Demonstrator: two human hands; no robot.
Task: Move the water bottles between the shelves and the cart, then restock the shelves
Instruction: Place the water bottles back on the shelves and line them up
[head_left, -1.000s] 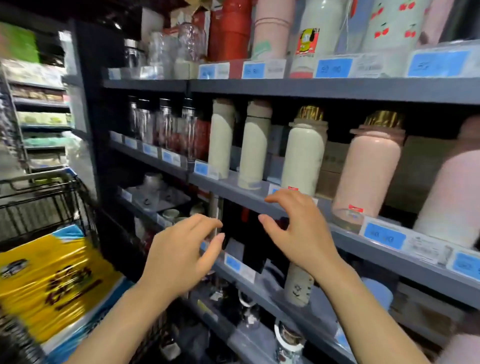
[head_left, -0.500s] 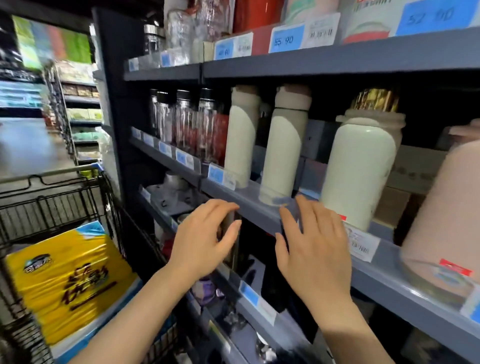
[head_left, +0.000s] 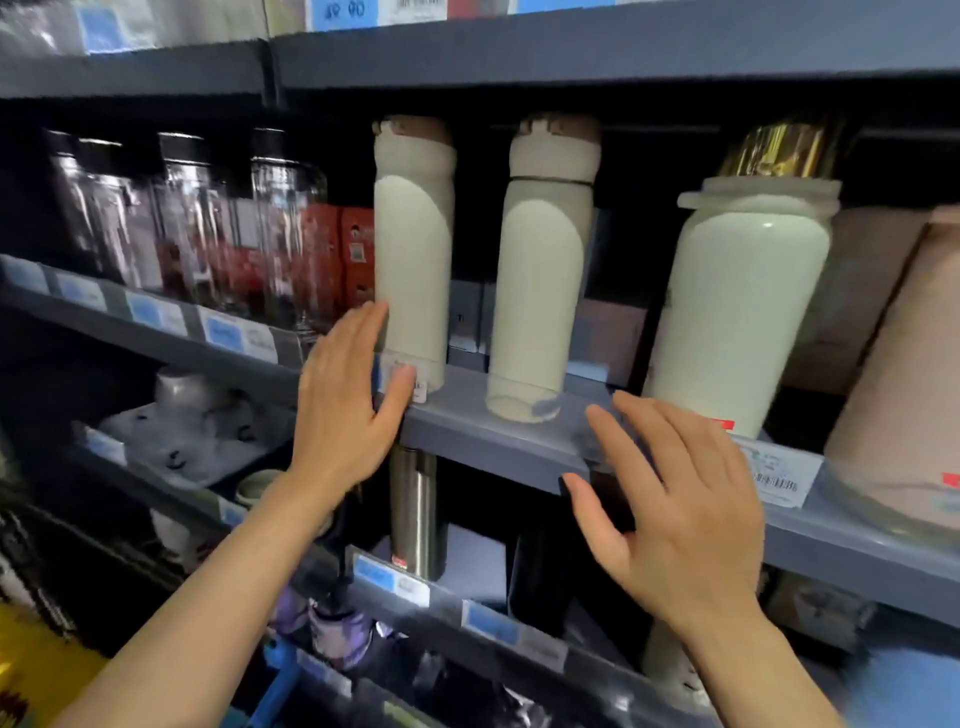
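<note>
Two tall cream bottles with beige caps stand on the grey middle shelf (head_left: 488, 441): the left cream bottle (head_left: 413, 249) and the right cream bottle (head_left: 540, 270). My left hand (head_left: 345, 405) is raised with straight fingers, its fingertips at the lower left side of the left cream bottle. My right hand (head_left: 675, 514) hovers open in front of the shelf edge, below and right of the right cream bottle, holding nothing. A wide cream flask with a gold top (head_left: 743, 306) stands to the right, and a pink flask (head_left: 904, 374) sits at the far right.
Clear glass bottles with black lids (head_left: 192, 223) and red boxes (head_left: 348, 249) fill the shelf's left part. A steel bottle (head_left: 415, 514) and a dark bottle (head_left: 540, 571) stand on the shelf below. White cups (head_left: 192, 415) sit lower left. The upper shelf (head_left: 571, 52) overhangs the bottle tops.
Both hands have risen from the lower shelf toward the middle shelf. The view has moved closer and right, so the cart has left the frame. My left hand now reaches the left cream bottle.
</note>
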